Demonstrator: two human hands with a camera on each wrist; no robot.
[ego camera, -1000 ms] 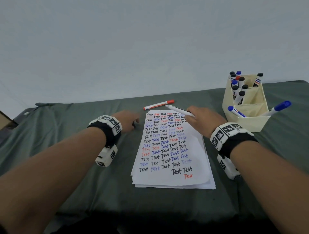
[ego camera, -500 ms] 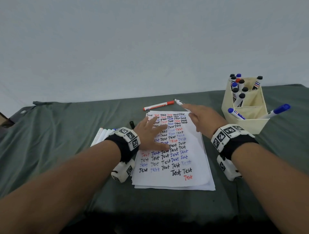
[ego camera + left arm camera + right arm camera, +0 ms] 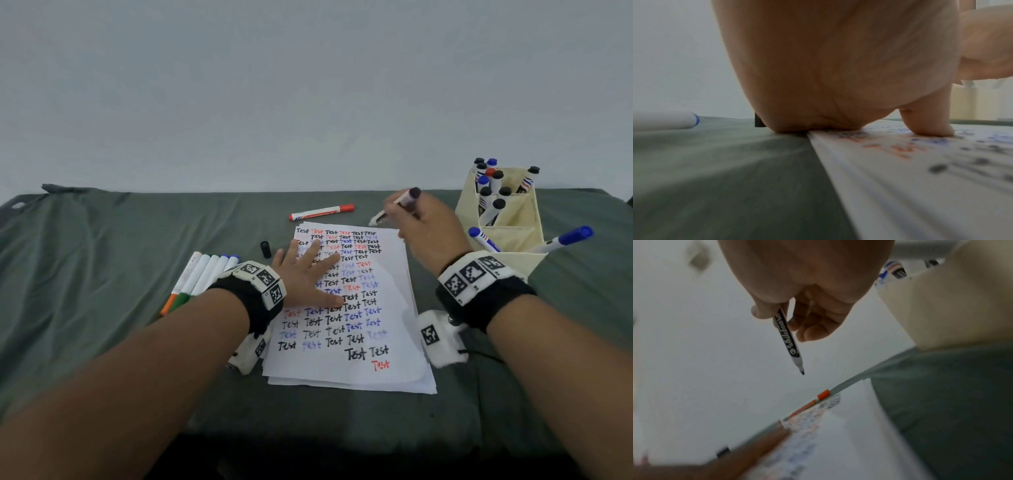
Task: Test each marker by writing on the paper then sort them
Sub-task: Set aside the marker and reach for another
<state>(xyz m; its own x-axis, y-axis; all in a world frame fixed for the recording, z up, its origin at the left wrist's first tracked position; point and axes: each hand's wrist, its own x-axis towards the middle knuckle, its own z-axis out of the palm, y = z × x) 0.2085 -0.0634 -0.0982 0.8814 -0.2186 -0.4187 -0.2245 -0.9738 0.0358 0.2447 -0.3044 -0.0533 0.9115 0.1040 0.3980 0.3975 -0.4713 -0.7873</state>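
A stack of white paper (image 3: 380,329) covered in rows of the word "Test" lies mid-table. My left hand (image 3: 308,274) lies flat on its upper left part, fingers spread, palm pressing the sheet's edge (image 3: 818,139). My right hand (image 3: 421,229) hovers above the paper's far right corner and pinches an uncapped black whiteboard marker (image 3: 788,337), tip (image 3: 802,372) pointing down and off the paper. The marker's black cap (image 3: 265,249) lies left of the sheet. A red marker (image 3: 322,212) lies beyond the paper.
A cream organizer (image 3: 507,236) at the right holds several black, blue and red markers; two blue ones lean from its front pocket. Several white markers (image 3: 205,274) lie in a row left of my left wrist. Grey-green cloth (image 3: 102,257) covers the table; a pale wall stands behind.
My left hand moved from the cap's spot onto the paper and now lies flat there. My right hand lifted and turned the black marker more upright, tip down, above the far right corner.
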